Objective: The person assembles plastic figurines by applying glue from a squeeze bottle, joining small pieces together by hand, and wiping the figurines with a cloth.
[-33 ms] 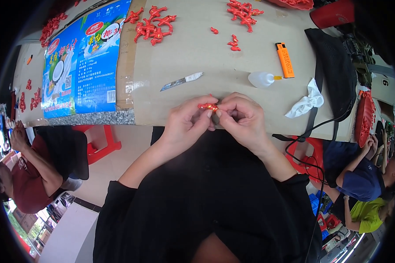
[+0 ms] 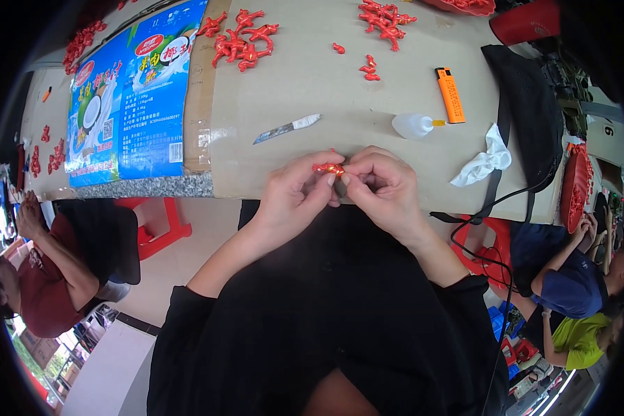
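Between my two hands, at the table's near edge, is a small red figurine (image 2: 328,168) with gold markings. My left hand (image 2: 298,189) pinches one end of it with thumb and forefinger. The fingertips of my right hand (image 2: 385,182) close on its other end, and they cover part of it. Beyond my hands a craft knife blade (image 2: 288,128) with a white-wrapped handle lies on the table. To its right a small white squeeze bottle (image 2: 413,125) with a yellow tip rests on its side.
Red figurines lie in a left pile (image 2: 243,43) and a right pile (image 2: 387,22), with small red pieces (image 2: 369,68) nearby. On the right are an orange lighter (image 2: 450,95), a crumpled tissue (image 2: 485,158) and a black bag (image 2: 527,118). Blue printed cardboard (image 2: 135,97) covers the left. People sit at both sides.
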`<state>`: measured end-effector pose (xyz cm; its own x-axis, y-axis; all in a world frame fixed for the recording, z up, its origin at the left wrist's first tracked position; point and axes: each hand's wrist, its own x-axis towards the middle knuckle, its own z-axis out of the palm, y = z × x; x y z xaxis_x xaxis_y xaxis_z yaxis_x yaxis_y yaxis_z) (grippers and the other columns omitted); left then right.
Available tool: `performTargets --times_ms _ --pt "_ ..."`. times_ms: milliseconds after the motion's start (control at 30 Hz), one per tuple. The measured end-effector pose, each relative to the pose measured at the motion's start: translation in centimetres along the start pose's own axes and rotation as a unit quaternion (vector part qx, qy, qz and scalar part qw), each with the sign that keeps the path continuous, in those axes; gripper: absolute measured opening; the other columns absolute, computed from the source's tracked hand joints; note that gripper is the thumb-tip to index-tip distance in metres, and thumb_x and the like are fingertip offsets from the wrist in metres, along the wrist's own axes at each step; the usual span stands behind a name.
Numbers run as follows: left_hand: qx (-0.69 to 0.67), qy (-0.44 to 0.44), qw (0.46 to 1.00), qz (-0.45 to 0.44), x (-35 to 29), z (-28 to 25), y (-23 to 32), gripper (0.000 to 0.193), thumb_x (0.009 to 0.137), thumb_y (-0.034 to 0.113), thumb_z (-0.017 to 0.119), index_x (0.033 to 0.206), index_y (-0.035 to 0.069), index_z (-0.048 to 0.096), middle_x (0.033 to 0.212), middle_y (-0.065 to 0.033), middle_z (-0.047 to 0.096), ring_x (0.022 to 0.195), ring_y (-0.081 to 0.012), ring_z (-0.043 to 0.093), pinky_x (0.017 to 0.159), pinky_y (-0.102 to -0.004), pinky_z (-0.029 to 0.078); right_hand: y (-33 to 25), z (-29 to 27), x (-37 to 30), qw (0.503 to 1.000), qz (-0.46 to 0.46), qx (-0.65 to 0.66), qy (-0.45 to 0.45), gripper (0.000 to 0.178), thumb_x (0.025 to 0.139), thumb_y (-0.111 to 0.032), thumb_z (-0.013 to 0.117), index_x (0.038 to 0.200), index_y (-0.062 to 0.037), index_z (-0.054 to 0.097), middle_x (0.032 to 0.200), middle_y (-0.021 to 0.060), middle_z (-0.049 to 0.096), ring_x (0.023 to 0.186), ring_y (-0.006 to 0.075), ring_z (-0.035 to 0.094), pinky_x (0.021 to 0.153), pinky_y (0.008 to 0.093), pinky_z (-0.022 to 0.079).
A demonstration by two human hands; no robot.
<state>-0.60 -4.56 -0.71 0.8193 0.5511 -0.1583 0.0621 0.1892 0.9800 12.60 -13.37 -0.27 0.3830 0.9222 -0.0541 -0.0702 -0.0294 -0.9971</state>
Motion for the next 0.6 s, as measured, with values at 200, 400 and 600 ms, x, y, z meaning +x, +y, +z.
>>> performTargets --times_ms 200,400,600 --pt "-0.002 0.0 1.0 -0.002 0.05 -0.02 -0.07 0.024 0.085 -0.005 0.042 0.109 -0.004 0.046 0.084 -0.0084 0.055 0.068 -0.0113 0.056 0.061 -0.0233 0.05 0.06 -0.01 0.05 1.0 0.003 -0.004 0.003 0.001 0.075 0.002 0.055 0.076 0.0026 0.055 0.078 0.004 0.051 0.059 0.0035 0.05 0.048 0.016 0.04" --pt "-0.014 0.002 1.0 0.008 0.25 0.13 -0.15 0.026 0.083 -0.004 0.045 0.109 -0.003 0.046 0.083 -0.007 0.057 0.066 -0.0098 0.057 0.059 -0.0216 0.049 0.33 -0.04 0.14 1.0 0.007 0.009 0.013 0.001 0.074 0.002 0.056 0.074 0.0026 0.055 0.077 0.0036 0.051 0.059 0.0031 0.05 0.049 0.016 0.04" --pt "-0.012 0.019 1.0 0.018 0.17 0.19 -0.42 0.025 0.081 -0.003 0.048 0.107 -0.001 0.048 0.082 -0.0061 0.058 0.063 -0.0087 0.057 0.057 -0.0203 0.049 0.31 -0.04 0.18 1.0 0.004 0.006 0.006 0.001 0.074 0.002 0.056 0.074 0.0026 0.055 0.077 0.0034 0.051 0.058 0.0027 0.049 0.048 0.0158 0.039"
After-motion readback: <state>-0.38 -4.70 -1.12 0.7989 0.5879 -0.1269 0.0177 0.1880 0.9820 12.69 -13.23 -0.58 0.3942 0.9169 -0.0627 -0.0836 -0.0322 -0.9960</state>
